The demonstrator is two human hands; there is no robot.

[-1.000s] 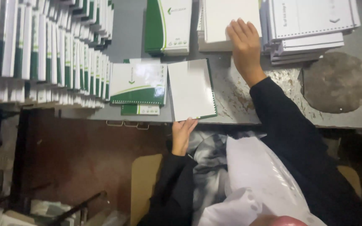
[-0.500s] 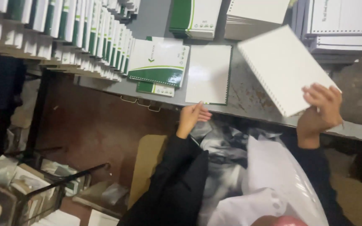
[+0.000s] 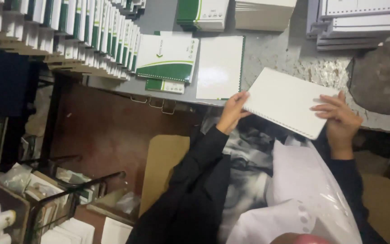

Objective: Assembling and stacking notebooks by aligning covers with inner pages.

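Both hands grasp a white punched paper block (image 3: pixel 287 102) tilted above the table edge (image 3: pixel 267 54): left hand (image 3: pixel 232 110) at its left corner, right hand (image 3: pixel 338 118) on its right side. Green-and-white cover (image 3: pixel 166 58) lies nearby.

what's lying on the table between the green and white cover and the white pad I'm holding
A blank white sheet lies flat between the green-and-white cover and the white pad, as the head view shows.

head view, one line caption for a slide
Both hands, left and right, hold a white pad over a grey table.
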